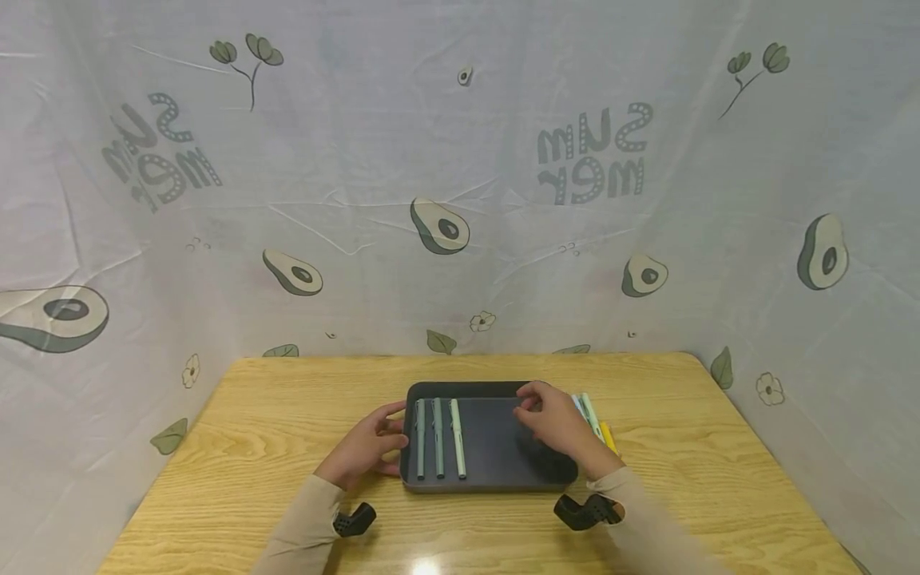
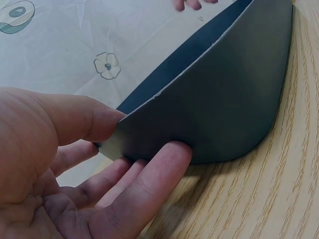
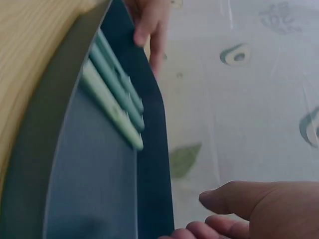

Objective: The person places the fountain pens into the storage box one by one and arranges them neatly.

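Note:
A shallow dark grey tray (image 1: 496, 485) lies lengthwise on the table. Three capped pens stand side by side at its left end: a grey-teal pen (image 1: 420, 439), another teal pen (image 1: 438, 439) and a pale green pen (image 1: 458, 439). My left hand (image 1: 366, 443) holds the tray's left end, thumb at the rim and fingers against the outer wall, as the left wrist view shows. Over the tray's right end is my right hand (image 1: 557, 419), its fingers loosely bent. Nothing shows between its thumb (image 3: 219, 196) and fingers.
Right of the tray, partly behind my right hand, lie more pens, among them a light green pen (image 1: 592, 414) and a yellow pen (image 1: 608, 437). The wooden table (image 1: 302, 399) meets a printed cloth (image 1: 374, 303) at the back and sides.

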A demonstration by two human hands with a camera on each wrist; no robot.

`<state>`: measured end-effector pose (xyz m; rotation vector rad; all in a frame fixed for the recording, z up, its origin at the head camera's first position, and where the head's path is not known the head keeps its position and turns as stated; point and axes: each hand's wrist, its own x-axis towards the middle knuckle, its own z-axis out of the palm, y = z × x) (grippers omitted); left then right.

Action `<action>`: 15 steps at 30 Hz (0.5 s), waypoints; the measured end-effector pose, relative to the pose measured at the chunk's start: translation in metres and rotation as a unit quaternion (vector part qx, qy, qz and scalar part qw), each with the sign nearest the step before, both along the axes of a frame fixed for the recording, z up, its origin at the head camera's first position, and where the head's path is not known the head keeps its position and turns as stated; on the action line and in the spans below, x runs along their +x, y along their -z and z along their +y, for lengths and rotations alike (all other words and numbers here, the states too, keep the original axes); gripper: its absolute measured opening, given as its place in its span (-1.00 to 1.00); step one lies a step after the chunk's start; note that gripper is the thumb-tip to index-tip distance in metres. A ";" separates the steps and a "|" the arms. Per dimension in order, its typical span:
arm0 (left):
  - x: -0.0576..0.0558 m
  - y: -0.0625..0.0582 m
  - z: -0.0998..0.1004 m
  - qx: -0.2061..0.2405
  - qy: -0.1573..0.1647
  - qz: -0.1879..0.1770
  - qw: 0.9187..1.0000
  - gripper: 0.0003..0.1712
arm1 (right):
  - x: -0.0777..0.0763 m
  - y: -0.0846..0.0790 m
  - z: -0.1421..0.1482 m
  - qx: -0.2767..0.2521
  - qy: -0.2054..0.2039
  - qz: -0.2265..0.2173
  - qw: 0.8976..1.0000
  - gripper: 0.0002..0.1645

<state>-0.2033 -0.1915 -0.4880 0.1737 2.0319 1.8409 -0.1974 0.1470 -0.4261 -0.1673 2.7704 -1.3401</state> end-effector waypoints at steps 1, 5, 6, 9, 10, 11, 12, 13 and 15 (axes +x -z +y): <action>0.000 0.000 0.000 0.000 0.000 0.000 1.000 -0.20 | -0.001 0.000 0.008 0.004 0.002 0.006 1.000 -0.68; 0.000 -0.001 0.000 0.000 0.000 0.001 1.000 -0.20 | -0.002 0.001 0.040 0.021 0.009 0.020 1.000 -0.68; 0.001 -0.001 0.000 0.000 -0.001 0.002 1.000 -0.20 | -0.002 0.002 0.048 0.026 0.014 0.021 0.999 -0.67; 0.002 -0.003 0.000 -0.003 -0.001 0.002 1.000 -0.20 | 0.001 0.004 0.070 0.042 0.025 0.021 0.999 -0.65; 0.002 -0.003 0.000 -0.004 -0.001 0.002 1.000 -0.20 | 0.002 0.005 0.077 0.049 0.027 0.023 0.998 -0.65; 0.003 -0.003 0.000 -0.005 -0.002 0.002 1.000 -0.20 | 0.003 0.006 0.084 0.056 0.029 0.024 0.998 -0.65; 0.003 -0.004 0.000 -0.005 -0.002 0.003 1.000 -0.20 | 0.005 0.008 0.091 0.064 0.030 0.025 0.997 -0.65; 0.003 -0.004 0.000 -0.005 0.000 0.004 1.000 -0.19 | 0.006 0.010 0.097 0.073 0.032 0.028 0.996 -0.66; 0.003 -0.003 0.000 -0.005 0.000 0.004 1.000 -0.19 | 0.008 0.017 0.110 0.093 0.035 0.031 0.995 -0.67</action>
